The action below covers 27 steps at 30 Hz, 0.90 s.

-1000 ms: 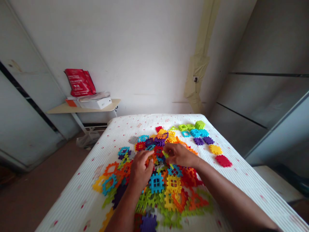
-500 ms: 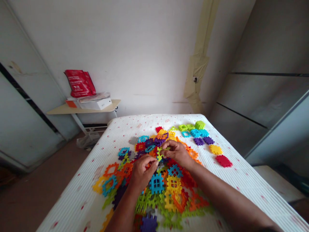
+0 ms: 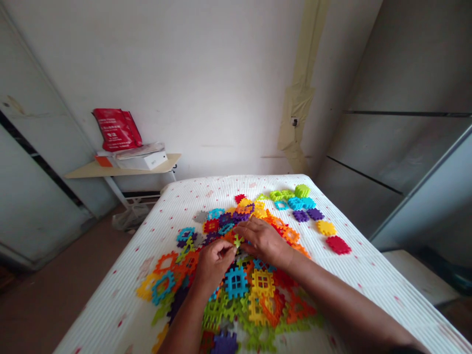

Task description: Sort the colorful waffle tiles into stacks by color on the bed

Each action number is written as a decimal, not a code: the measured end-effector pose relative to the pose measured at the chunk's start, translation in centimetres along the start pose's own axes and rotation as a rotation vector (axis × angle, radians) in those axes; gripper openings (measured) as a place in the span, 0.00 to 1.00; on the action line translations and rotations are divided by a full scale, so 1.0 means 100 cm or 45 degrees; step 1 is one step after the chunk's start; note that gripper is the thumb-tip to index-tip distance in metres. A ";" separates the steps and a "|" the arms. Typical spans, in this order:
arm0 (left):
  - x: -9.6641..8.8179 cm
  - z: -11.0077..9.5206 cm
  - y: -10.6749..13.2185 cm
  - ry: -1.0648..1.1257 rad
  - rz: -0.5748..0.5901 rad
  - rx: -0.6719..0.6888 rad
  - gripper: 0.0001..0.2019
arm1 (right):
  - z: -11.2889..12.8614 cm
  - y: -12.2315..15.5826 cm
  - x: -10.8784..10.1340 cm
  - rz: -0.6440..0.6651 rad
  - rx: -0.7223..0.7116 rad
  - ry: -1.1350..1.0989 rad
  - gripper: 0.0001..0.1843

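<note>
The right fingers [image 3: 250, 228] are flexed, with the tips closed on a small lime-green plastic piece [image 3: 239, 241]. The left fingers [image 3: 229, 250] are curled, with the tips at the lower end of the same piece; whether they grip it cannot be determined. The piece is held just above the middle of the pile, between the two hands.

The left hand [image 3: 214, 265] and right hand [image 3: 262, 241] are angled toward each other, palms down, over a spread of interlocking plastic building tiles [image 3: 236, 282] in orange, blue, yellow, purple, green and red. The pile lies on a white ribbed bed sheet [image 3: 121, 275] with small red marks. Beyond the pile, toward the far right of the bed, separate tiles lie apart, including a red tile [image 3: 338, 245] and a yellow tile [image 3: 326, 227].

Past the far bed corner, a narrow shelf [image 3: 121, 169] carries a white box [image 3: 142, 161] and a red bag [image 3: 116, 129].
</note>
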<state>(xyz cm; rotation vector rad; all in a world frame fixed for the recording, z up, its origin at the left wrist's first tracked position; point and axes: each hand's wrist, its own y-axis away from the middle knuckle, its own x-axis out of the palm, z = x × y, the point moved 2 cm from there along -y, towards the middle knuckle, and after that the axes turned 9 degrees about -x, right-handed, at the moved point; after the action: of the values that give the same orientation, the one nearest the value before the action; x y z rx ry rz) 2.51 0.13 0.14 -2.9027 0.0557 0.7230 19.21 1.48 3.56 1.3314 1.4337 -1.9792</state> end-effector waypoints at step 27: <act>-0.003 0.009 -0.005 -0.106 -0.078 0.008 0.10 | -0.212 -0.030 0.027 0.894 0.928 0.449 0.21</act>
<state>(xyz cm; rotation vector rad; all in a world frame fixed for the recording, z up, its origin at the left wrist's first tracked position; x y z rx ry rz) 1.90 0.76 -0.47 -2.8510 -0.0404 0.8301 25.82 21.92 2.05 2.1794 0.1887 -1.8476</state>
